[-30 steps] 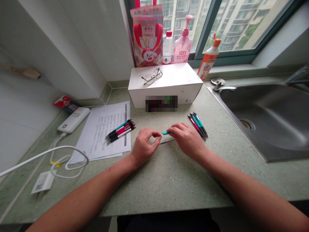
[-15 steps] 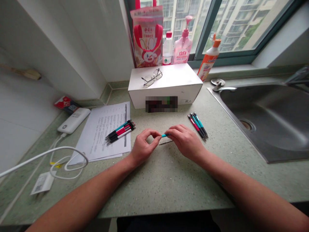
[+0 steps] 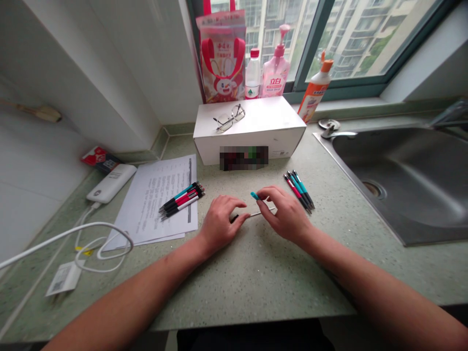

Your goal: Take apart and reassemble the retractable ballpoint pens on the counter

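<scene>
My left hand (image 3: pixel 220 222) rests low on the green counter (image 3: pixel 256 273), its thumb and fingers pinched on a small dark pen piece (image 3: pixel 235 218). A thin pen refill (image 3: pixel 258 213) lies between my hands and reaches under my right fingers. Close to its right, my right hand (image 3: pixel 288 215) is closed round a teal pen barrel (image 3: pixel 254 196), whose end sticks out up and to the left. Several assembled pens (image 3: pixel 300 189) lie just right of that hand. Another bundle of pens (image 3: pixel 182 197) lies on printed sheets (image 3: pixel 153 204) to the left.
A white box (image 3: pixel 256 129) with glasses (image 3: pixel 229 117) on it stands behind my hands. Bottles and a red bag line the windowsill. A steel sink (image 3: pixel 402 175) fills the right. A power bank (image 3: pixel 111 181), white cable (image 3: pixel 91 234) and charger lie at the left.
The teal pen has come apart. My left hand dropped to the counter with a dark piece, and my right hand pulled the teal barrel away up and to the right.
</scene>
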